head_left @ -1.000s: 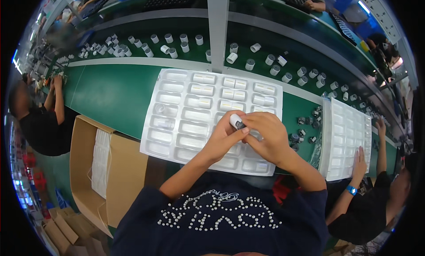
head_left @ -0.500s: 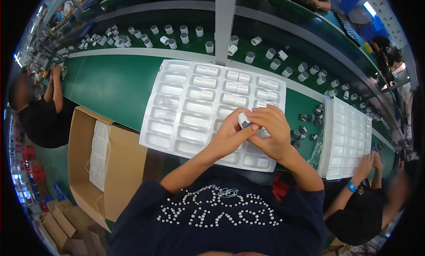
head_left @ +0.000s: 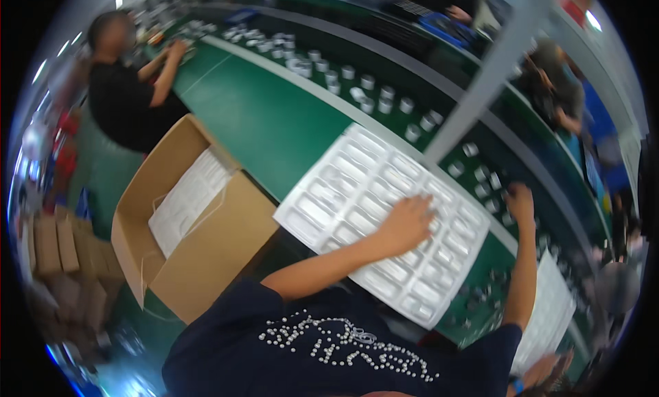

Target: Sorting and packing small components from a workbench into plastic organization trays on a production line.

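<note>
A white plastic tray with rows of oblong pockets lies slanted across the green bench in front of me. Over its middle pockets is my left hand, palm down; motion blur smears its fingers, and whether anything is under them is hidden. My right arm stretches forward past the tray's right side. My right hand is at the conveyor, close to a white cylinder with a dark end; its fingers are blurred too. Several other small white cylinders stand or lie along the belt.
An open cardboard box holding white trays stands at my left. Small dark parts lie right of my tray, before another white tray. A grey post rises beyond the bench. Co-workers sit on both sides.
My hands, together around a small white cylinder before, are now apart. The right has reached forward to the belt; the left is over the tray. The whole view has tilted.
</note>
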